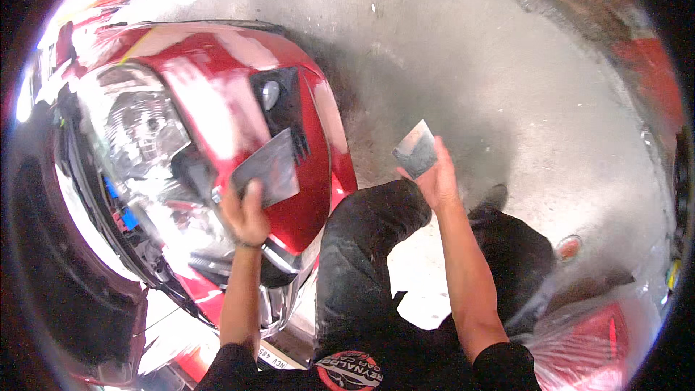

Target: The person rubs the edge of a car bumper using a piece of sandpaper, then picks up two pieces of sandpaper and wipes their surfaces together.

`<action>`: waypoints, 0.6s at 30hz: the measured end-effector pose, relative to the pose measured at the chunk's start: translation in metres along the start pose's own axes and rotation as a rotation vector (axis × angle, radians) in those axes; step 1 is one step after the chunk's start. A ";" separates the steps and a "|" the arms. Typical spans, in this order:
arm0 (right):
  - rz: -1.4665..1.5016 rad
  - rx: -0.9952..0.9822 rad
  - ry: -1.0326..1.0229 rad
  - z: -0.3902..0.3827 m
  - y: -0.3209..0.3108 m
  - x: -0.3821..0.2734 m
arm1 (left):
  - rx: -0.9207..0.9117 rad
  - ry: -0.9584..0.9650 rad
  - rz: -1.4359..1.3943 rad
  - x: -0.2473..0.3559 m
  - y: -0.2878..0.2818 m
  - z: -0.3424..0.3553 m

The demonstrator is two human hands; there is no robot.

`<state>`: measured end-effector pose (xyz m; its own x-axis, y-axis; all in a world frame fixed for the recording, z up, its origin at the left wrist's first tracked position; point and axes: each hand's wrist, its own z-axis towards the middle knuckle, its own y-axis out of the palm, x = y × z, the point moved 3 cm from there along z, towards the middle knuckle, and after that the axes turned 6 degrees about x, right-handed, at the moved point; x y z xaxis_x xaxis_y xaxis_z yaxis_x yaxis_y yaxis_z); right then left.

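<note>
Red bumper sits directly under the left hand, with pale filler patches just above it. Left hand is closed on a wide spreader, blade flat on the panel. Right hand, off to the side over the concrete floor, grips a smaller spreader. Best approach here: keep the blade at a low angle, apply even pressure, and use 1 long pass toward the headlight.
</note>
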<state>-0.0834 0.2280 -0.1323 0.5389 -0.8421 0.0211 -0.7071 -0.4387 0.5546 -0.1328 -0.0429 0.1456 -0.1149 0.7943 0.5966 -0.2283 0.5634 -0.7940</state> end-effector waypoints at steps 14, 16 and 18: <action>-0.203 -0.192 -0.487 -0.463 0.137 -0.088 | -0.263 -0.776 -0.804 0.209 -0.029 -0.142; -0.421 -0.191 -0.594 -0.507 0.142 -0.094 | -0.269 -0.927 -1.039 0.257 -0.044 -0.152; -0.678 -0.263 -0.725 -0.550 0.154 -0.099 | -0.314 -1.041 -1.242 0.287 -0.049 -0.153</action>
<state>0.0060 0.4165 0.4080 0.3198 -0.4677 -0.8240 -0.1870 -0.8837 0.4290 -0.0067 0.1920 0.3381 -0.6112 -0.5600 0.5593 -0.4930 0.8222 0.2845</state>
